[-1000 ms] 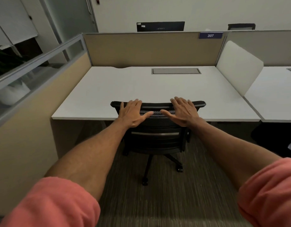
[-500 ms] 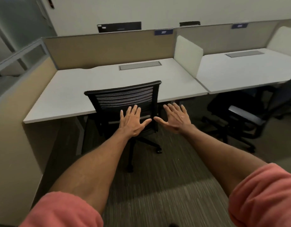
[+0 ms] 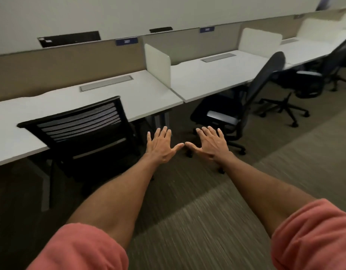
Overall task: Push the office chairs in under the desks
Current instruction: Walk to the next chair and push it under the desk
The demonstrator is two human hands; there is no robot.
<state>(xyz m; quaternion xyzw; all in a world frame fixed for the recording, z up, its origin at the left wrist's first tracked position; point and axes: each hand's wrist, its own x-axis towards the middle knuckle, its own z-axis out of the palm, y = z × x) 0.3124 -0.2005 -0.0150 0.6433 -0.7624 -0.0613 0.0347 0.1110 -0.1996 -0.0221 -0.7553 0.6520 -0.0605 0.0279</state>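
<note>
A black mesh-back chair [image 3: 80, 131] stands tucked against the left white desk [image 3: 70, 100]. To its right a second black chair [image 3: 246, 106] sits turned sideways, its seat partly under the middle desk [image 3: 207, 78]. A third chair [image 3: 324, 75] stands pulled out further right. My left hand [image 3: 162, 147] and my right hand [image 3: 209, 145] hover flat and spread over the carpet between the first two chairs, touching nothing.
Beige partition panels [image 3: 61, 63] run behind the desks, with white dividers [image 3: 158, 63] between them. Striped carpet [image 3: 207, 221] covers the floor in front of me. Desk legs [image 3: 45, 184] stand beside the left chair.
My hands have come off the left chair's backrest. The view has swung right, so the left chair slid leftward and the second and third chairs came into sight.
</note>
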